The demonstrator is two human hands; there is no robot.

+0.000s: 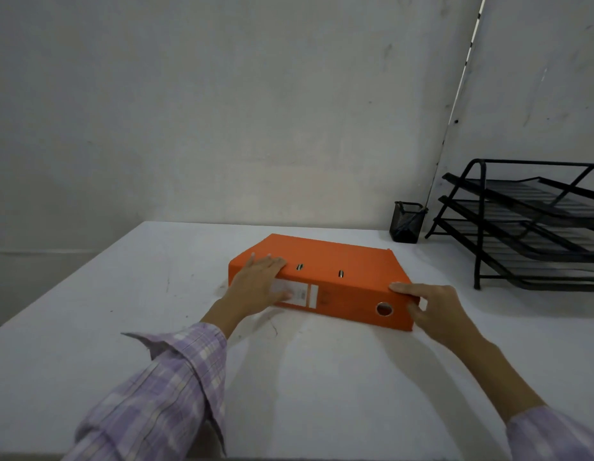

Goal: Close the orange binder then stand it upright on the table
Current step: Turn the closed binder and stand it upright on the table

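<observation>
The orange binder (335, 264) lies flat and closed on the white table (156, 311), its spine with a white label and a round finger hole facing me. My left hand (259, 284) rests on the binder's left end, fingers spread over the top cover and thumb down across the spine label. My right hand (432, 311) clasps the right end of the spine, fingers on the top corner and thumb against the end face.
A black mesh pen cup (407, 222) stands at the back right of the table. A black three-tier wire tray rack (528, 227) fills the far right. A bare wall rises behind the table's far edge.
</observation>
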